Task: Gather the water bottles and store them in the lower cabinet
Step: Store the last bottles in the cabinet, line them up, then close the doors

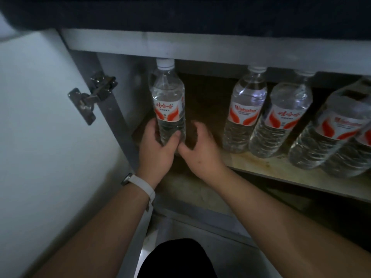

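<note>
A dark countertop (180, 13) runs overhead; a white-strapped watch (138, 183) shows left of centre, and a black-clad knee (176, 259) pokes in below.

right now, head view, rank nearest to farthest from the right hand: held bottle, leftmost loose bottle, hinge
1. held bottle, just left of the right hand
2. leftmost loose bottle, on its right
3. hinge, far left

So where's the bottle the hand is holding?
In the head view, the held bottle is at the left end of the cabinet, beside the hinge, gripped by the left hand, left of the other bottles.
</note>
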The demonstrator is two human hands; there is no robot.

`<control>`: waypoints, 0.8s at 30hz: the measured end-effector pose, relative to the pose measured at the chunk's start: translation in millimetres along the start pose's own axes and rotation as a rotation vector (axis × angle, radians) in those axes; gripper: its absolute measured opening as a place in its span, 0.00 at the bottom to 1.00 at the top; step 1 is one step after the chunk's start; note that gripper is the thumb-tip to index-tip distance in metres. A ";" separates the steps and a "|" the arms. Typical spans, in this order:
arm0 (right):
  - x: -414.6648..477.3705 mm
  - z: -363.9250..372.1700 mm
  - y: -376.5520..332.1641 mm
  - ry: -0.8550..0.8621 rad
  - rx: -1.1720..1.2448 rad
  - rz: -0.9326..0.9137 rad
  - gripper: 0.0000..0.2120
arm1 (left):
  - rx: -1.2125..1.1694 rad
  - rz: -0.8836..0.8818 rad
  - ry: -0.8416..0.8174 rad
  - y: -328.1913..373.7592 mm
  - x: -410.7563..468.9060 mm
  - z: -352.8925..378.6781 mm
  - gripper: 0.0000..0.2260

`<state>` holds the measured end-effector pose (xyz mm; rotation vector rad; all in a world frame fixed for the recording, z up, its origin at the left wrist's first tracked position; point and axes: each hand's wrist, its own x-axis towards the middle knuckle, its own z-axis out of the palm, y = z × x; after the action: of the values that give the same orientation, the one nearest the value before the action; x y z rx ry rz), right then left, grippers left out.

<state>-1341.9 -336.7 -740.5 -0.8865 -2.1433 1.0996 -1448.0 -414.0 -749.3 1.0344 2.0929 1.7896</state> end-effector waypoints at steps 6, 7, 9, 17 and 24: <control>5.1 12.4 4.8 0.041 0.063 -0.045 0.25 | -0.016 0.032 0.026 -5.2 2.6 5.6 0.18; 4.1 12.4 7.3 0.067 0.047 -0.049 0.24 | -0.020 0.036 0.025 -4.5 3.4 7.8 0.18; 3.0 10.9 14.1 0.133 0.004 -0.043 0.24 | -0.027 0.046 -0.002 -1.2 4.2 15.3 0.18; -14.1 -8.9 28.9 0.289 -0.141 -0.067 0.24 | -0.098 0.008 -0.088 7.8 1.2 49.5 0.18; -24.2 -13.2 30.8 0.320 -0.189 -0.061 0.27 | -0.106 -0.036 -0.132 13.3 3.3 51.2 0.13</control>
<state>-1308.1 -335.4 -764.4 -1.0008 -2.0105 0.6799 -1416.5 -371.4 -748.7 1.0503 1.9063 1.7436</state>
